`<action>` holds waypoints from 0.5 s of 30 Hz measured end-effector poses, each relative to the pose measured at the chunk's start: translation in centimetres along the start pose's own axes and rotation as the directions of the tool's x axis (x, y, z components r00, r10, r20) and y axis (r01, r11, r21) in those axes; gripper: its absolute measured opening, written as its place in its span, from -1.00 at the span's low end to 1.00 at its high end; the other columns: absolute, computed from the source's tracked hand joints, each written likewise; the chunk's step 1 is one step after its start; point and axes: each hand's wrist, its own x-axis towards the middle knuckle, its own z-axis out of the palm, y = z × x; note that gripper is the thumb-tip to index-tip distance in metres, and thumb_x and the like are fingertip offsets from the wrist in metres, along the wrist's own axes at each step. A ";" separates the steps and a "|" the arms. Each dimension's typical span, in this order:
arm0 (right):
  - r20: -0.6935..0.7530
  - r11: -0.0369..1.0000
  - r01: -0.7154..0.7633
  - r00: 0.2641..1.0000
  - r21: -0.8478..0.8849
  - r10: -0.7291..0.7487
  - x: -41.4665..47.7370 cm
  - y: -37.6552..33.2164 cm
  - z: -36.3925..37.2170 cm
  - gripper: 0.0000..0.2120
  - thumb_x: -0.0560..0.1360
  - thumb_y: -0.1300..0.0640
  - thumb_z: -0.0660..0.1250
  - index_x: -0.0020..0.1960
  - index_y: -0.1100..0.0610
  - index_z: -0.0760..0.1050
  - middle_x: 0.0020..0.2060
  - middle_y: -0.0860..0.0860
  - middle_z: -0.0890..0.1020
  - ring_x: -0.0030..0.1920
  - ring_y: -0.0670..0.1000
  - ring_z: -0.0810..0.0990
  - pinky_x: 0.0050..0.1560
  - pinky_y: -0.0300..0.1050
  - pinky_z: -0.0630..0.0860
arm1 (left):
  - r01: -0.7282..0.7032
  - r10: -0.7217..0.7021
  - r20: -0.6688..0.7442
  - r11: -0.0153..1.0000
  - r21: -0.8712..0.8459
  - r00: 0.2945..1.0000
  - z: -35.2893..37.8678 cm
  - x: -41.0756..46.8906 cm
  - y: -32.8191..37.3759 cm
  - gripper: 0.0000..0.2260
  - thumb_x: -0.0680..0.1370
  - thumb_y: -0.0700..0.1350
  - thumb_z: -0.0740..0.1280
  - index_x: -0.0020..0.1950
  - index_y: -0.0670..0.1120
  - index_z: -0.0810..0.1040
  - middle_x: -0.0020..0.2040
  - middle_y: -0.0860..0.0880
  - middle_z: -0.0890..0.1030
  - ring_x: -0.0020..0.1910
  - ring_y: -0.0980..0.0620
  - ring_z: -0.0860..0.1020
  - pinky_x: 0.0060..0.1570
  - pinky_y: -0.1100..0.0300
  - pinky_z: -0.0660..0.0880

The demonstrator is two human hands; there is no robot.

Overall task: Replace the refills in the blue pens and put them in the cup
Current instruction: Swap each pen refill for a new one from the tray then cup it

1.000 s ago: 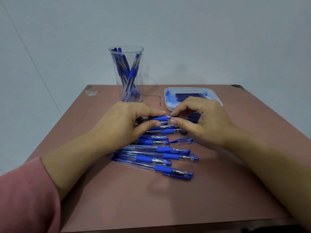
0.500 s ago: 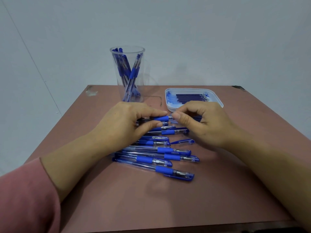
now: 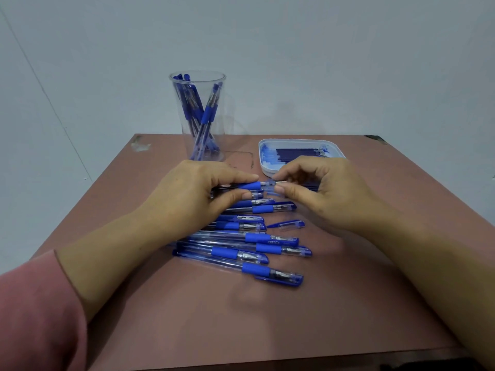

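A: Since half a second ago the right hand (image 3: 329, 194) has eased a little away from the left hand (image 3: 184, 202), and a short clear piece of the pen (image 3: 249, 186) shows between them.

B: Are both holding it?

A: Yes. Left fingers (image 3: 235, 178) pinch the blue grip, and right fingers (image 3: 285, 189) pinch the clear tip end. The pen sits over the far end of the row of pens (image 3: 249, 253) on the tabletop (image 3: 267, 322).

B: Which step is this?

A: Opening it, I judge. The tip section seems to be coming off the barrel. The next move calls for freeing the tip, drawing out the old refill and taking a new one from the refills (image 3: 297, 152) in the tray (image 3: 261, 162) just behind the right hand.

B: How does the pen look?

A: It is slim, with a clear barrel and a dark line inside. Its cap is off, and a loose cap (image 3: 289, 225) lies nearby. Other pens already stand in the cup (image 3: 221, 129), beyond the left hand.
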 end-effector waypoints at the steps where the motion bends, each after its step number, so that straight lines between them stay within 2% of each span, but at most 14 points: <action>1: -0.003 1.000 -0.006 1.000 -0.028 0.006 0.0 0.1 -0.4 -0.79 0.45 0.17 0.45 -0.11 -0.15 0.56 -0.24 -0.18 0.64 -0.17 -0.20 0.59 -0.10 -0.40 0.47 | 0.013 -0.013 -0.009 1.000 0.008 1.000 -0.1 0.0 -0.1 -0.67 0.47 0.19 0.30 0.19 0.18 0.62 -0.05 0.20 0.68 -0.12 0.22 0.62 -0.11 0.10 0.59; 3: 0.028 0.989 -0.014 0.999 -0.146 0.018 0.0 0.6 -1.6 -0.81 0.47 0.20 0.43 -0.07 -0.09 0.60 -0.19 -0.23 0.62 -0.11 -0.21 0.58 -0.06 -0.38 0.47 | 0.037 -0.037 -0.014 0.999 0.032 0.999 -0.2 0.1 -0.1 -0.70 0.48 0.15 0.34 0.19 0.17 0.63 -0.02 0.20 0.68 -0.10 0.23 0.61 -0.08 0.13 0.59; 5: 0.131 0.958 -0.001 0.991 -0.286 0.040 -0.1 1.0 -2.7 -0.85 0.49 0.20 0.40 -0.03 -0.04 0.63 -0.17 -0.26 0.59 -0.08 -0.22 0.56 -0.06 -0.35 0.45 | 0.046 -0.046 -0.014 0.998 0.050 0.999 -0.2 0.1 -0.2 -0.72 0.49 0.09 0.39 0.19 0.17 0.62 -0.01 0.20 0.67 -0.08 0.25 0.59 -0.06 0.19 0.58; 7: 0.255 0.929 0.009 0.963 -0.370 0.092 -0.3 1.0 -3.2 -0.86 0.51 0.15 0.37 -0.01 -0.08 0.62 -0.15 -0.30 0.57 -0.05 -0.26 0.53 -0.04 -0.37 0.42 | 0.043 -0.043 -0.008 0.997 0.059 0.999 -0.3 0.2 -0.1 -0.72 0.48 0.11 0.38 0.19 0.17 0.62 -0.02 0.23 0.66 -0.06 0.29 0.57 -0.07 0.30 0.54; 11: 0.390 0.905 0.066 0.913 -0.420 0.115 -0.3 0.3 -2.5 -0.85 0.54 0.12 0.33 0.02 -0.09 0.61 -0.09 -0.23 0.55 -0.01 -0.23 0.46 0.03 -0.34 0.37 | 0.043 -0.044 0.015 0.997 0.060 0.999 -0.3 0.1 -0.1 -0.66 0.44 0.18 0.31 0.18 0.19 0.62 -0.11 0.39 0.53 -0.11 0.46 0.51 -0.09 0.55 0.41; 15: 0.439 0.891 0.130 0.895 -0.434 0.083 -0.2 0.3 -1.8 -0.84 0.55 0.10 0.32 0.05 -0.11 0.61 -0.13 -0.22 0.47 -0.02 -0.27 0.37 0.01 -0.38 0.30 | 0.031 -0.032 0.027 0.999 0.045 0.999 -0.3 0.1 0.0 -0.65 0.44 0.19 0.30 0.18 0.19 0.62 -0.16 0.44 0.49 -0.11 0.46 0.52 -0.12 0.55 0.41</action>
